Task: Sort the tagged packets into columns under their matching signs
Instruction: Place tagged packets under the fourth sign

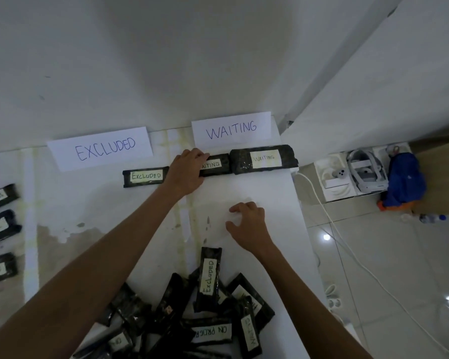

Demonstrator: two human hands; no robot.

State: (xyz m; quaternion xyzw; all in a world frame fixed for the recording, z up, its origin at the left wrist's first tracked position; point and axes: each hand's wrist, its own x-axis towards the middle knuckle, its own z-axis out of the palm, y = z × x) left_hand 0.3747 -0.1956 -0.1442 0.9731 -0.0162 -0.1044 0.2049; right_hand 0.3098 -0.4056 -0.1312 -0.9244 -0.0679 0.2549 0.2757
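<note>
Sorted so far — two packets under my WAITING sign [231, 130], one by EXCLUDED [100, 148]. Left hand [186, 172] presses a WAITING packet [214, 165]; right hand [246, 224] open, empty. Pile [192, 317] remains.

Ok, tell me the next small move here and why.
Probably let go with the left hand: its WAITING packet already lies under the WAITING sign. Then send the empty right hand to the EXCLUDED packet atop the unsorted pile.
</note>
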